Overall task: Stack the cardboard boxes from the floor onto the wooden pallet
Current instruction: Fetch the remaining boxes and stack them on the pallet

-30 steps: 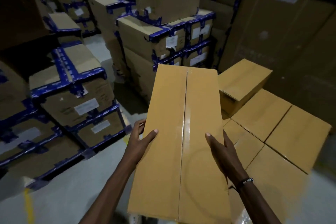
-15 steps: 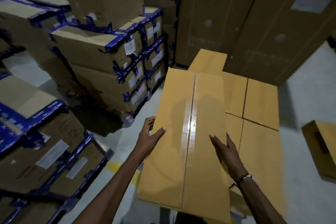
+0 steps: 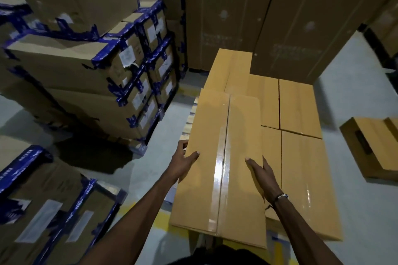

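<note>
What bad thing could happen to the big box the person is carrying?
The long cardboard box is held only at its side edges by the left hand and right hand, thumbs on top, so it might slip. It also hides the wooden pallet edge, so it could land crooked against the stacked boxes.

The room is dim and a bit blurry. Light from above shines off the clear tape (image 3: pixel 221 170) in a bright streak. Dark shadows lie on the floor (image 3: pixel 137 170). The edges look bent and curved.
</note>
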Tool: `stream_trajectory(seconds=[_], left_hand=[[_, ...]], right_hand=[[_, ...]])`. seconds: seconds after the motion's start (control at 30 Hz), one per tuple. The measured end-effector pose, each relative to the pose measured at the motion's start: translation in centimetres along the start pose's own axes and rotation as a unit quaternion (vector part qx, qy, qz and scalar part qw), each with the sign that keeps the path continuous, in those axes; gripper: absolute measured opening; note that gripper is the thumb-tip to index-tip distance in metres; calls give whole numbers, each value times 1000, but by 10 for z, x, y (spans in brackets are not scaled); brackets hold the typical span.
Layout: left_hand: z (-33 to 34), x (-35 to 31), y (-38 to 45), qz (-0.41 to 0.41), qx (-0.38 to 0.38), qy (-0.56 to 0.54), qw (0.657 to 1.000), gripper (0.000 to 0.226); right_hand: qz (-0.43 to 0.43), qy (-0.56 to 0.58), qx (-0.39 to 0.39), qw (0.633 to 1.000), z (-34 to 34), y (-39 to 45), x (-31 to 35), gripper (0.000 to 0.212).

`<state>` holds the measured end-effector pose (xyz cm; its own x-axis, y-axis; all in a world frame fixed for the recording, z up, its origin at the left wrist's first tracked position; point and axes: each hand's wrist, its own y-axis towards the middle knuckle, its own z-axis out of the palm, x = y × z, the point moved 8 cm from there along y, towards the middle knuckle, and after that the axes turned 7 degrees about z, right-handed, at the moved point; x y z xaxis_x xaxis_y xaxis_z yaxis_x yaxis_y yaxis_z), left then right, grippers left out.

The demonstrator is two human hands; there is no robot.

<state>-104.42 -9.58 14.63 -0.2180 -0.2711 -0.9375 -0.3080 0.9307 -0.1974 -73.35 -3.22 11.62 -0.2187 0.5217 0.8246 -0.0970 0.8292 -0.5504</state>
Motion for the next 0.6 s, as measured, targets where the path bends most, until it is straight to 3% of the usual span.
stream_trajectory(seconds=[0.07, 0.2, 0.6], left_hand=[[2, 7, 18, -15, 18, 5, 1000, 54], [9, 21, 51, -23, 40, 14, 999, 56], [18, 53, 112, -56, 85, 28, 994, 49]], right_hand=[[6, -6, 6, 1000, 4, 12, 2, 112], [12, -3, 15, 1000, 12, 36, 4, 95], [51, -48, -19, 997, 24, 90, -5, 96]])
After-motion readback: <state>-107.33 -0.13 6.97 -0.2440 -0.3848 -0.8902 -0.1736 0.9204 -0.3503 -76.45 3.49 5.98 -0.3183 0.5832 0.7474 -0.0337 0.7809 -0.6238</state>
